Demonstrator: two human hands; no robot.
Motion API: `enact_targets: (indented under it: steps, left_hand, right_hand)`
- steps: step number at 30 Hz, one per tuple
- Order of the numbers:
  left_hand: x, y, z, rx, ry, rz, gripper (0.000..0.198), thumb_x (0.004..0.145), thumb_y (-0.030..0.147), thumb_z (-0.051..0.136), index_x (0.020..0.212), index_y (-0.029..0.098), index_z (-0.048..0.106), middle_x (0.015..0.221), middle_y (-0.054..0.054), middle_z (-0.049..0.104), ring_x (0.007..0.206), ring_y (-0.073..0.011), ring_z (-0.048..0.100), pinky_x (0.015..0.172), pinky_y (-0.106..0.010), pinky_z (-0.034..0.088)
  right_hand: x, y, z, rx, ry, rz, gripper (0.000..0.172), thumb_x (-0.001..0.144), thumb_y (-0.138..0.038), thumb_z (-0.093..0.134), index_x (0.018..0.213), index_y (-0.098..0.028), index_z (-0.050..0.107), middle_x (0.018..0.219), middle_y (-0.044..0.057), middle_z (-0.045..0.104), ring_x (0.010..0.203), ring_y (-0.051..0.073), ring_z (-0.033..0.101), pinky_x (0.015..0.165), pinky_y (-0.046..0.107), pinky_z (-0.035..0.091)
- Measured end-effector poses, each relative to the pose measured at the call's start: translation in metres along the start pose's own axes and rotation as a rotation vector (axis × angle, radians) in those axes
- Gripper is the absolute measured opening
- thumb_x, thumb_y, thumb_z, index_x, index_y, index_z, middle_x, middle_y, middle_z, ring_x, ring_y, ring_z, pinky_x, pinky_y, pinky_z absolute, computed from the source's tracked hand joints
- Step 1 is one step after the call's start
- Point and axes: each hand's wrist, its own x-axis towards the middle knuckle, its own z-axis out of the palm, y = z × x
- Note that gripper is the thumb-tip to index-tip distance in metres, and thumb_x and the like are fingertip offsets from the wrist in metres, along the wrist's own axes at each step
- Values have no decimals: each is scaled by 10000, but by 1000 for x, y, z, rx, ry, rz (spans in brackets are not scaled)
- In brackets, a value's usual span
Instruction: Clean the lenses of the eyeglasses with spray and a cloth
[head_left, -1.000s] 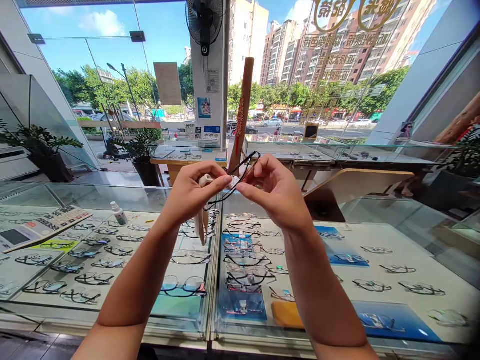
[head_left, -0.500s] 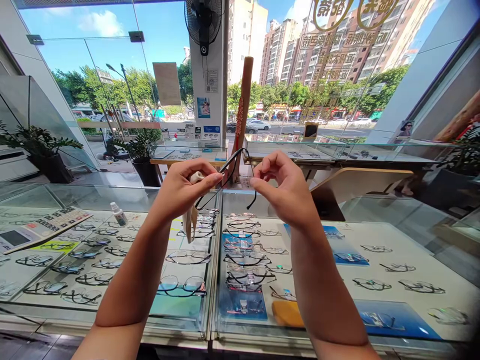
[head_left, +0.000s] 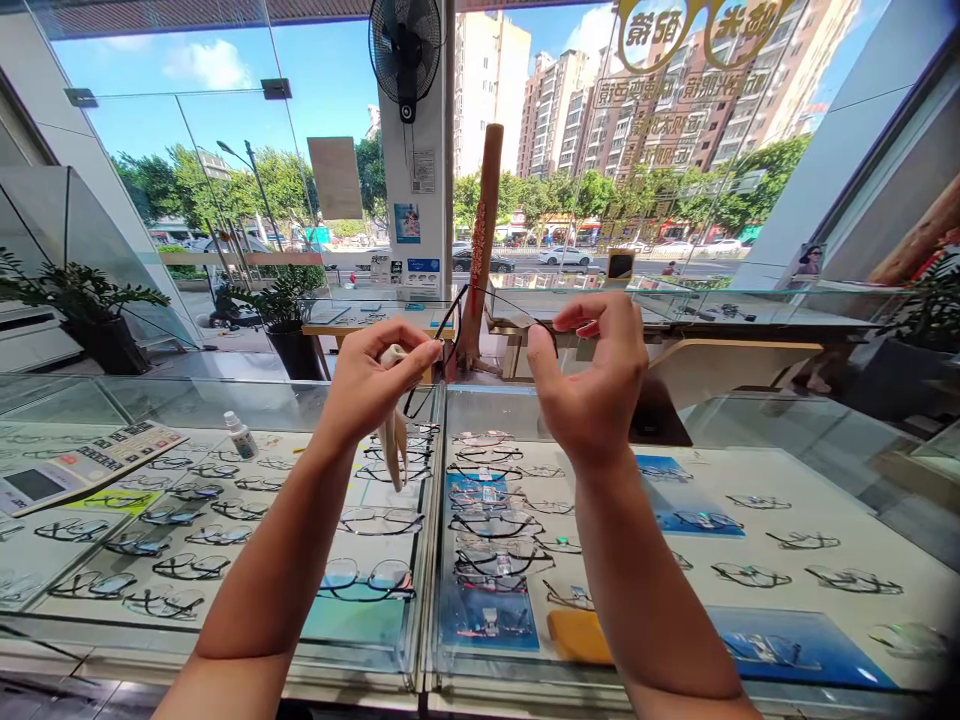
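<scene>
My left hand (head_left: 379, 375) pinches a pair of dark-framed eyeglasses (head_left: 459, 302) by one side, thumb against fingers. A pale cloth (head_left: 394, 450) is tucked in the same hand and hangs below it. The glasses are held up over the display counter, seen nearly edge-on. One thin temple reaches right to my right hand (head_left: 592, 375), where its end passes between the thumb and the curled fingers. The fingers partly hide that end.
Beneath my arms stands a glass display case (head_left: 431, 600) with rows of eyeglasses. On the left a calculator (head_left: 90, 465) and a small white spray bottle (head_left: 240, 436) rest on the glass. A yellow case (head_left: 577, 637) lies by my right forearm. A wooden post (head_left: 484, 230) rises behind.
My right hand has moved right and turned, its thumb and fingers more apart. The glasses have swung round, with a temple now stretching toward that hand. The cloth has shifted slightly right.
</scene>
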Motion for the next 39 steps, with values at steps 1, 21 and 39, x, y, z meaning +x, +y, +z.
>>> enact_targets:
  steps: [1, 21, 39]
  left_hand:
    - [0, -1, 2, -13, 40, -3, 264, 903, 436, 842, 796, 207, 767, 666, 2, 629, 549, -95, 459, 483, -234, 347]
    - [-6, 5, 16, -59, -7, 44, 258, 894, 430, 879, 823, 204, 777, 745, -9, 734, 648, -112, 616, 582, -236, 484]
    - [-3, -1, 18, -129, 342, -8, 265, 885, 461, 876, 815, 219, 794, 742, -17, 715, 592, -95, 511, 525, -256, 391]
  right_hand:
    - [-2, -4, 1, 71, -15, 33, 141, 909, -207, 688, 940, -272, 567, 932, 28, 627, 920, 234, 582, 872, 453, 468]
    - [-14, -8, 30, 853, -552, 587, 457, 772, -389, 911, 838, -264, 477, 880, -37, 587, 824, 149, 556, 785, 345, 485]
    - [-9, 5, 34, 785, -340, 643, 461, 726, -276, 833, 746, -267, 373, 801, -33, 631, 715, 123, 520, 716, 332, 483]
